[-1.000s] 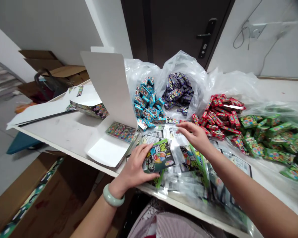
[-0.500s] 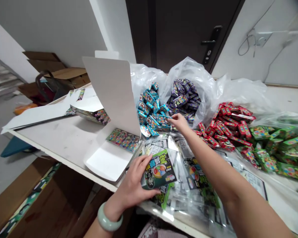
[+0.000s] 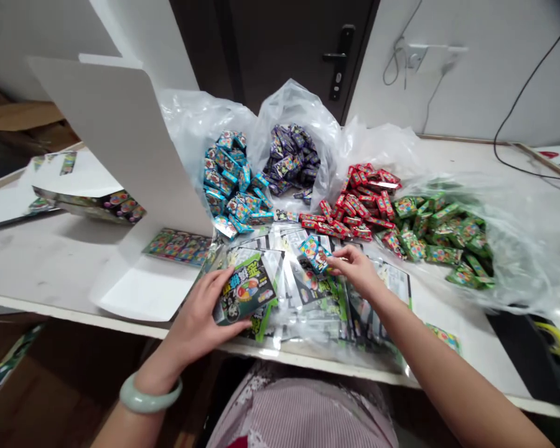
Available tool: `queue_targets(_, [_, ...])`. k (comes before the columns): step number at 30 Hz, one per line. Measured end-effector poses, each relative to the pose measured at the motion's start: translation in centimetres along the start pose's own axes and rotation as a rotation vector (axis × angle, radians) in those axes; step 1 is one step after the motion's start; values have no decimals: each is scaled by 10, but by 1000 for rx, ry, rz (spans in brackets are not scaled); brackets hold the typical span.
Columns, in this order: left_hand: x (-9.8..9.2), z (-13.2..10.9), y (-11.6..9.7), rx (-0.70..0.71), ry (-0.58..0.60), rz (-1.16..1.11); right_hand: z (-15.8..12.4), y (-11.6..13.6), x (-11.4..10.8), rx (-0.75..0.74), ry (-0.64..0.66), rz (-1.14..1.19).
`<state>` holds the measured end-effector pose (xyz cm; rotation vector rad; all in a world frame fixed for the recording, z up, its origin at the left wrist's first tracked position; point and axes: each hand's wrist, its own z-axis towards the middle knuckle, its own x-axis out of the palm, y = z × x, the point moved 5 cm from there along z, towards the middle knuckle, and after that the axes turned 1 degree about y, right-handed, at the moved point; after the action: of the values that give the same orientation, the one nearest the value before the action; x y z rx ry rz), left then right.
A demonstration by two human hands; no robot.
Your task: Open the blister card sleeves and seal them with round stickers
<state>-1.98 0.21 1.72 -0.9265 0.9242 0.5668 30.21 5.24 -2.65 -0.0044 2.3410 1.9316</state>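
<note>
My left hand (image 3: 200, 317) grips a green-and-black printed packet (image 3: 245, 289) by its edges, above a spread of clear-windowed printed packets (image 3: 308, 298). My right hand (image 3: 357, 269) pinches a small blue candy box (image 3: 313, 254) in its fingertips, just over that spread. Behind the hands lie heaped small boxes: a blue heap (image 3: 228, 186), a purple heap (image 3: 289, 158) in a clear plastic bag (image 3: 298, 106), a red heap (image 3: 359, 202) and a green heap (image 3: 434, 230). A green box (image 3: 443, 338) lies apart on the table, right of my right forearm.
A folded white card display (image 3: 121, 137) stands left of the heaps on the white table (image 3: 42, 267), with printed card strips (image 3: 177, 246) at its foot. A dark door (image 3: 284, 50) stands behind the table. A black cable (image 3: 508, 130) hangs at right.
My right hand has come back from the blue heap toward me with a small blue box in its fingers. My left hand still holds the packet. The view has swung to the right.
</note>
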Motion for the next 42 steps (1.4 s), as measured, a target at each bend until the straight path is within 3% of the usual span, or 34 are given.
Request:
queue_targets(2, [1, 1, -5, 24, 10, 9, -13, -5, -7, -46, 10, -133])
queue_targets(4, [1, 2, -9, 34, 17, 14, -22, 2, -14, -189, 48, -381])
queue_targets(8, [0, 3, -15, 36, 19, 19, -23, 29, -3, -558, 375, -828])
queue_targets(11, [2, 5, -21, 56, 50, 6, -4, 33, 13, -577, 636, -989])
queue_targets(14, [5, 5, -25, 74, 83, -1, 9, 33, 24, -573, 748, -1036])
queue_targets(17, [5, 2, -25, 68, 92, 13, -3, 48, 22, -653, 676, -877])
queue_targets(20, [6, 1, -27, 83, 102, 20, -35, 71, 10, -726, 576, -705])
queue_targets(23, [8, 5, -36, 134, 118, -7, -68, 88, 12, -786, 677, -787])
queue_targets(26, [13, 10, -46, 185, 151, -17, -84, 96, 19, -827, 725, -962])
queue_targets(33, [25, 9, -59, 203, 187, -75, -81, 92, 29, -862, 656, -1110])
queue_targets(37, [27, 8, -63, 150, 156, -74, -79, 85, 34, -792, 626, -879])
queue_targets(42, [17, 4, -67, 70, 31, -2, -91, 72, 29, -710, 355, -680])
